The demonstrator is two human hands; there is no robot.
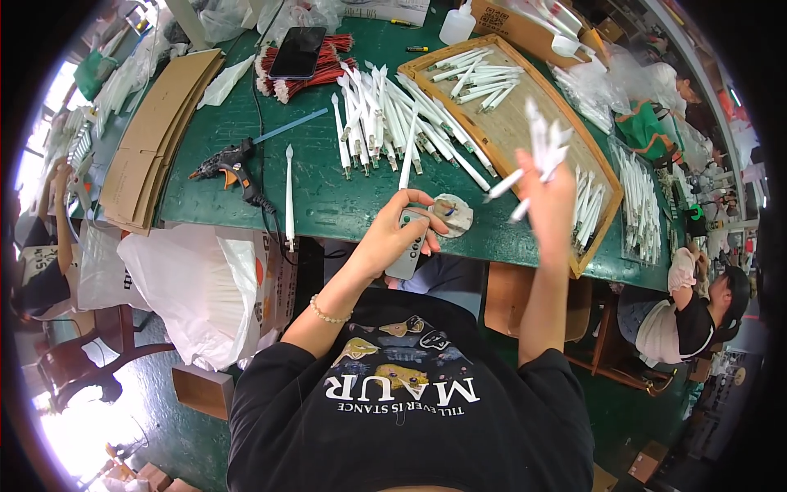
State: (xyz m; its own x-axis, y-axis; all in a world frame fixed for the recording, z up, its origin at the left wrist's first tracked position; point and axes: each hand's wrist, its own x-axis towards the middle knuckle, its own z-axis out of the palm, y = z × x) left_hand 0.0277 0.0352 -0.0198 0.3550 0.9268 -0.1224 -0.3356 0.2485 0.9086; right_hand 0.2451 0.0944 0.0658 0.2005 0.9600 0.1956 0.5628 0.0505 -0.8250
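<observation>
My left hand [392, 230] is at the table's near edge, its fingers curled around a flat grey device [405, 261] with round marks, perhaps a remote control. Just beyond those fingers is one white taper candle [409, 152] with a metal-like lower end. Beside them lies a round whitish piece [459, 220] whose kind I cannot make out. Raised at the right and smeared by motion, my right hand [551, 201] grips several white candles [543, 139] with flame-shaped tips. A heap of similar candles [373, 115] covers the middle of the table.
A wood-framed tray [541, 107] with more candles lies at right. Leftward are a glue gun [234, 168], a single candle [289, 197] and cardboard sheets [160, 135]. Red-wired parts [275, 86], a phone [298, 53] and a white bottle [457, 25] stand farther back. A person [680, 320] sits right.
</observation>
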